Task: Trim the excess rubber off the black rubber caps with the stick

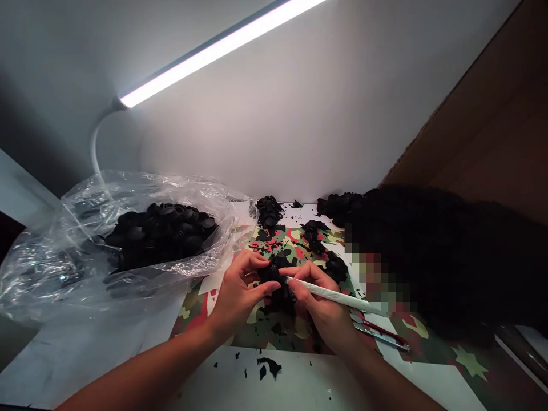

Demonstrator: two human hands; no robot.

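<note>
My left hand (233, 291) pinches a small black ribbed part (268, 272), round in outline, between thumb and fingers. My right hand (321, 294) grips a slim pen-like tool (342, 297) whose shaft looks wrapped in white. The tool's front end meets the black part, but its tip is too small to make out. Both hands are close together over a camouflage-patterned sheet (244, 339). Black scraps lie around and under them, with larger torn pieces (269, 365) nearer me on a white surface.
At left, a clear plastic bag (231, 228) holds many black round parts (162, 231). A small black pile (270, 211) stands at the back, and a large dark mass (449, 251) at right. A red-and-metal tool (381, 332) lies beside my right wrist. A lamp (222, 54) hangs above.
</note>
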